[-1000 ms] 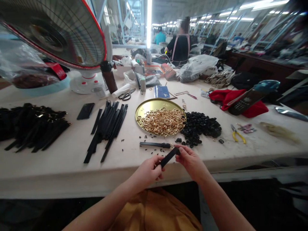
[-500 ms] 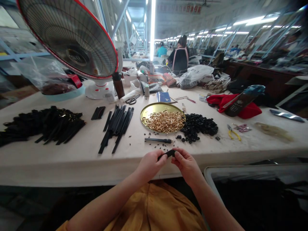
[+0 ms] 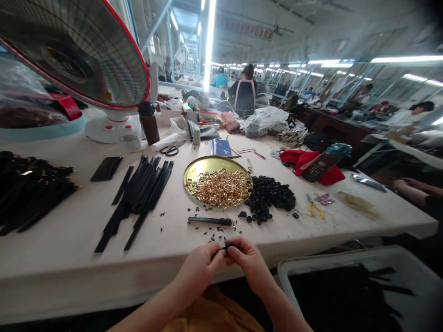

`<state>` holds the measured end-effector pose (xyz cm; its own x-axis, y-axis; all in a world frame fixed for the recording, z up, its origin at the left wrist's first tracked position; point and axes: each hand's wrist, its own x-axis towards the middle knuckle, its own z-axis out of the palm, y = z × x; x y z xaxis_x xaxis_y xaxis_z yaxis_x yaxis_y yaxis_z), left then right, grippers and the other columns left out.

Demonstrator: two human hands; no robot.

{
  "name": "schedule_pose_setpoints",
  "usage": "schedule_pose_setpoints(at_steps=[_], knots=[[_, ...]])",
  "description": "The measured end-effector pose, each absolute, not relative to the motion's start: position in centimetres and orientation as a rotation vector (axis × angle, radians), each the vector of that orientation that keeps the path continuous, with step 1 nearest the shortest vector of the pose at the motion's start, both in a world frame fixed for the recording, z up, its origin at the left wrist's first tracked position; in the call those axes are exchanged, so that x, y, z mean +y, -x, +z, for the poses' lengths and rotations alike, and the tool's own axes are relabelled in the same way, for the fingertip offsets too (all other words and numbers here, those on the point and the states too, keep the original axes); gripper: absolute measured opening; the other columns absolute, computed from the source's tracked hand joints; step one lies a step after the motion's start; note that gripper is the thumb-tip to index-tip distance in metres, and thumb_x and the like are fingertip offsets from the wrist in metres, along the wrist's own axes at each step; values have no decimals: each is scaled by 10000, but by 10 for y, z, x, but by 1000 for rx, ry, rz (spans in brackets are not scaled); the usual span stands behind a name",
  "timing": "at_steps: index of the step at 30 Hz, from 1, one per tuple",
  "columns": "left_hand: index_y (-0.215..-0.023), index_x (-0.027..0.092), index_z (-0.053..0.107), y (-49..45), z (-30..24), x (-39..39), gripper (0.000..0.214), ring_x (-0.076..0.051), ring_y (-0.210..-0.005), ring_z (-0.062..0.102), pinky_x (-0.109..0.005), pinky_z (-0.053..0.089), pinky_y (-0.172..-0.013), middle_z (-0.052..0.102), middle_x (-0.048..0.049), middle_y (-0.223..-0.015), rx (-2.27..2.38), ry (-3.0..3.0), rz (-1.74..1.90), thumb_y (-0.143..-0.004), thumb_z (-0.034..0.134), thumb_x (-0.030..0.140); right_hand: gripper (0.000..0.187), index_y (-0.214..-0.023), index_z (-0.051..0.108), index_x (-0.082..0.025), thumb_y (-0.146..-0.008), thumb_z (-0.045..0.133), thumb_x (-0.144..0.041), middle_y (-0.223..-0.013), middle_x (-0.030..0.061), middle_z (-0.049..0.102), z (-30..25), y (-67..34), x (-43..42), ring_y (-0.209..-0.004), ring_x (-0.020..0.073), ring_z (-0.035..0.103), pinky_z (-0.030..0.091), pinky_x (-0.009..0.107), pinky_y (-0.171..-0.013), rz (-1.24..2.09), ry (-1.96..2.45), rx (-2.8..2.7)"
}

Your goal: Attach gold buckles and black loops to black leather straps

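My left hand (image 3: 200,267) and my right hand (image 3: 247,263) meet at the table's near edge, both pinched on a short black strap (image 3: 224,247) that shows only between the fingertips. Just beyond them lies a black strap with a gold tip (image 3: 211,221) among small black bits. Farther on stands a gold round tray (image 3: 204,166) heaped with gold metal clips (image 3: 219,188), and a pile of black rings (image 3: 270,198) lies to its right.
A bundle of long black strips (image 3: 138,198) lies left of centre, and a heap of finished straps (image 3: 27,189) at far left. A fan (image 3: 72,50), phone (image 3: 106,168), scissors (image 3: 171,149), yellow pliers (image 3: 313,207) and red cloth (image 3: 311,161) are around. A white bin (image 3: 346,290) stands low right.
My hands have closed together: the strap, held stretched between them a second ago, is now almost hidden between the fingertips. The view has swung right, showing the white bin.
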<state>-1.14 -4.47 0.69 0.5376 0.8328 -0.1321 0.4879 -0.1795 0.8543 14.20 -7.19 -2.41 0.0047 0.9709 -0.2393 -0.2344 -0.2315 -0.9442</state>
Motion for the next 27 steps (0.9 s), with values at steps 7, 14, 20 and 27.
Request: schedule_pose_setpoints(at_steps=[7, 14, 20, 27], knots=[[-1256, 182, 376, 18, -3, -35, 431, -128, -545, 504, -225, 362, -545, 587, -6, -713, 1027, -1531, 357, -829, 369, 244, 233, -788, 648, -185, -642, 700, -358, -596, -38, 566, -31, -143, -53, -565, 105, 498, 384, 244, -608, 1356, 1339, -843], [-1307, 151, 333, 18, -9, -8, 533, -111, -585, 471, -212, 356, -549, 548, 4, -672, 949, -1322, 498, -814, 448, 318, 294, -825, 610, -194, -648, 671, -421, -639, -11, 610, -38, -130, -36, -586, 144, 550, 411, 280, -603, 1530, 1200, -957], [-898, 159, 497, 12, -19, 21, 376, -41, -377, 214, -173, 150, -374, 270, 109, -463, 953, -983, 588, -731, 519, 495, 279, -928, 593, -177, -790, 499, -401, -842, 60, 609, -26, -205, 40, -739, 181, 559, 428, 300, -673, 591, 1678, -1393], [-774, 181, 442, 5, -24, 22, 283, -31, -347, 189, -166, 134, -361, 244, 122, -434, 970, -927, 625, -727, 508, 452, 155, -743, 633, -167, -756, 526, -279, -822, 87, 616, -29, -240, 123, -745, 189, 568, 370, 272, -627, 144, 2193, -1864]])
